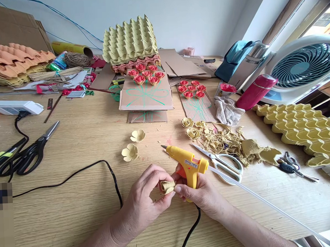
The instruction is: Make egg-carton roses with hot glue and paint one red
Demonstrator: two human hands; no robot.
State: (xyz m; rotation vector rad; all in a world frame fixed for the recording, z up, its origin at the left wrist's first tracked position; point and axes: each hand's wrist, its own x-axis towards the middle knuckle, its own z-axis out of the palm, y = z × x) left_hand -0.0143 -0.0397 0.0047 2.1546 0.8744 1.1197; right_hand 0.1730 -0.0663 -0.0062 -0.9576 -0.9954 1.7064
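Between the fingers of my left hand [149,190] is a small rolled bud of yellowish egg-carton pulp [167,187]. My right hand [203,195] is wrapped round the handle of a yellow glue gun [187,163], and its thumb and fingertips also touch the bud's right side. The gun's nozzle points up and left, and a long clear glue stick [257,192] runs out of its back. Ahead of my hands lie two open pulp flower cups [130,152]. Farther right, several finished-looking plain pulp roses [193,133] sit beside a heap of pulp scraps [226,140].
White-handled scissors [229,168] lie right of the gun, near keys [290,168]. Black scissors [31,154] rest at left by a power strip [16,107]. Red roses [139,79] stand on cardboard at the back, before stacked egg trays [130,40]. A fan [300,68] stands at right.
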